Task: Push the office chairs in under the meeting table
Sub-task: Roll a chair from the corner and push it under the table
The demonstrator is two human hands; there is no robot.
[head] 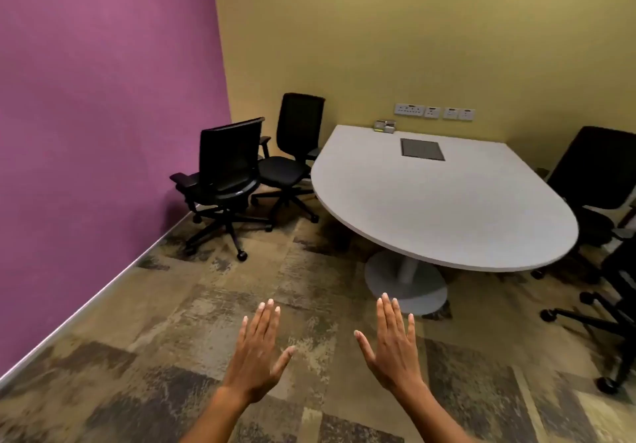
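A white rounded meeting table (444, 201) on a grey pedestal base (406, 284) stands against the yellow wall. Two black office chairs stand left of it, away from the table: the nearer chair (227, 174) by the purple wall, the farther chair (296, 153) beside the table's left edge. A third black chair (599, 181) sits at the table's right side, and part of another chair's wheeled base (605, 325) shows at the right edge. My left hand (256, 353) and my right hand (392, 342) are held out flat over the carpet, fingers apart, holding nothing, well short of any chair.
A dark cable hatch (422, 149) is set in the tabletop, and a small box (385, 126) sits at its back edge. Wall sockets (434, 111) line the yellow wall. Patterned carpet (172, 322) stretches between me and the chairs.
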